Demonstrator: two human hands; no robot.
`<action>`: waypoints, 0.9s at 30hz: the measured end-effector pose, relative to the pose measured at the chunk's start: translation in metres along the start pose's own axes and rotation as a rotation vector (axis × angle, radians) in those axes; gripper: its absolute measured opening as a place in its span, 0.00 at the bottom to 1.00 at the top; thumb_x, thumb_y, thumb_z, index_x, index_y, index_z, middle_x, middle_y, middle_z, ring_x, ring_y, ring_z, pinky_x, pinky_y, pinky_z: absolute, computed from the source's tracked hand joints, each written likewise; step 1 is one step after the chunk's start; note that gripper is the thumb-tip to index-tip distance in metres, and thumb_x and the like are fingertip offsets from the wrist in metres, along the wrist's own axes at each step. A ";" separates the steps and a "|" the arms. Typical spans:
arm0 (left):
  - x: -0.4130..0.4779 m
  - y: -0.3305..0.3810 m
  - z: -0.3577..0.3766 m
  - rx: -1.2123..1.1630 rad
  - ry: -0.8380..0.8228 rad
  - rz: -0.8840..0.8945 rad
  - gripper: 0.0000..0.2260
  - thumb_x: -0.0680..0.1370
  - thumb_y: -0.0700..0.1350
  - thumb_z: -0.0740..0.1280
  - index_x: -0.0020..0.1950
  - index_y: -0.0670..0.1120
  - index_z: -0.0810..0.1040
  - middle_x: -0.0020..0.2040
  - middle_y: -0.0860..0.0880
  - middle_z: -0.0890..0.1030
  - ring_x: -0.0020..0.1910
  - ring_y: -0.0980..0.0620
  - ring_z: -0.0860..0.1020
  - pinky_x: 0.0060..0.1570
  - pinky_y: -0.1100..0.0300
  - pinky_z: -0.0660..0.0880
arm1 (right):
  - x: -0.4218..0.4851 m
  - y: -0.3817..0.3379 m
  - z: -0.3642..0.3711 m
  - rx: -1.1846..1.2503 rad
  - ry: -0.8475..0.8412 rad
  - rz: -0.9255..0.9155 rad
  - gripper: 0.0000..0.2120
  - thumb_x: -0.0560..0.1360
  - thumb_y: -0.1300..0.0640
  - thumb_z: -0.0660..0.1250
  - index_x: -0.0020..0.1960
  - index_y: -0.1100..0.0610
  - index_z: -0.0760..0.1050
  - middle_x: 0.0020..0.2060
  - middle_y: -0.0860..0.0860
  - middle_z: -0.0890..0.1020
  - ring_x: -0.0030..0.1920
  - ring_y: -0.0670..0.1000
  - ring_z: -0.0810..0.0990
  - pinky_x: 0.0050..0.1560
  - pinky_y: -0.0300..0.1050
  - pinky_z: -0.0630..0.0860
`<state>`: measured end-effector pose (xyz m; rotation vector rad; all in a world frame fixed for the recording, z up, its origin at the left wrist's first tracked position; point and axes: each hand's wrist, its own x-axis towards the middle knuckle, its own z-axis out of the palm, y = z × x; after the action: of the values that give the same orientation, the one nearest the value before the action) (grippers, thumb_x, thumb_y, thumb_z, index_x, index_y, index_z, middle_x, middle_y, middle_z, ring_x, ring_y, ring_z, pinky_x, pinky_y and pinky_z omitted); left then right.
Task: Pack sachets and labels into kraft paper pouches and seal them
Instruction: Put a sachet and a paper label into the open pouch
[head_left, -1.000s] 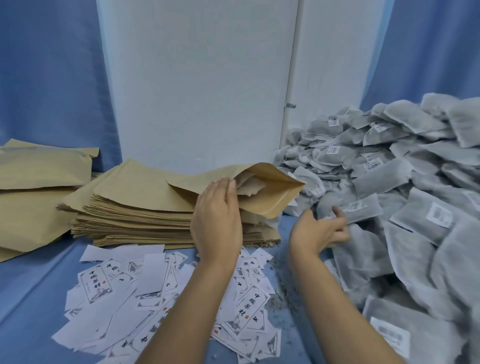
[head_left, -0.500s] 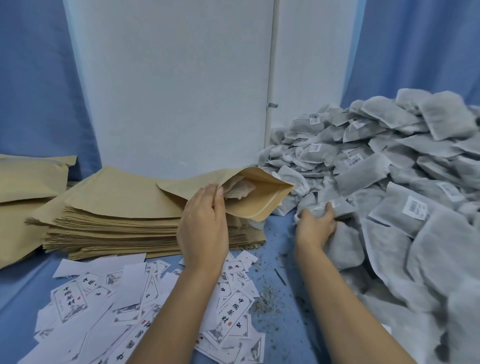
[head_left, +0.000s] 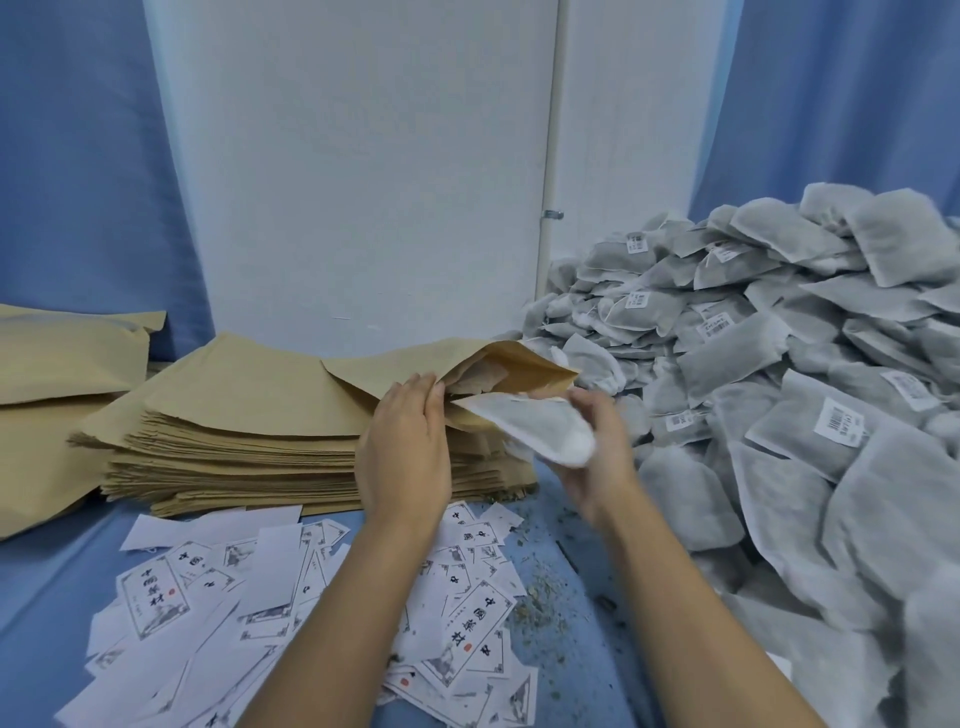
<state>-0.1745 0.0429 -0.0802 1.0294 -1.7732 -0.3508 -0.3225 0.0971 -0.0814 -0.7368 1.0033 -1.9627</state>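
Back from the sachet pile (head_left: 779, 332) at right swings the right hand (head_left: 597, 452), grip curled round one sachet (head_left: 524, 428), nosing it into the pouch (head_left: 410, 364) mouth mid-frame; left hand (head_left: 405, 452), fingers (head_left: 422, 389) straight, props the lip open.

- Only two hands and their forearms show of the person.
- Left hand (head_left: 406, 447), just above the scattered labels (head_left: 156, 597): bare, nothing worn on it.
- Left forearm (head_left: 332, 623), crossing over the labels: uncovered from wrist to the lower frame edge.
- Right hand (head_left: 597, 457), up and right of the labels: bare, slightly blurred.
- Right forearm (head_left: 691, 613), right of the labels: likewise uncovered throughout.
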 end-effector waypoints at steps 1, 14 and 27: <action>0.000 -0.001 0.000 -0.002 -0.004 -0.003 0.19 0.83 0.51 0.51 0.68 0.46 0.73 0.67 0.50 0.74 0.68 0.52 0.69 0.65 0.51 0.68 | 0.000 0.001 0.006 -0.114 -0.007 -0.032 0.12 0.77 0.58 0.60 0.41 0.59 0.80 0.43 0.56 0.83 0.42 0.53 0.83 0.36 0.44 0.80; -0.017 -0.010 -0.017 0.040 0.021 0.027 0.19 0.82 0.52 0.52 0.69 0.48 0.73 0.68 0.52 0.74 0.70 0.54 0.67 0.67 0.52 0.66 | 0.004 0.010 0.067 -0.245 -0.063 -0.063 0.08 0.78 0.67 0.60 0.55 0.64 0.77 0.48 0.57 0.82 0.51 0.54 0.81 0.56 0.49 0.78; -0.030 -0.022 -0.043 -0.007 0.109 0.025 0.22 0.79 0.57 0.52 0.66 0.52 0.76 0.69 0.53 0.72 0.73 0.55 0.59 0.67 0.60 0.60 | -0.002 0.022 0.111 -1.090 0.057 -0.199 0.10 0.77 0.62 0.58 0.42 0.60 0.77 0.44 0.56 0.82 0.46 0.58 0.77 0.40 0.43 0.68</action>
<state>-0.1231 0.0628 -0.0942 1.0014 -1.6846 -0.2801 -0.2284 0.0481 -0.0428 -1.3850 2.1273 -1.4722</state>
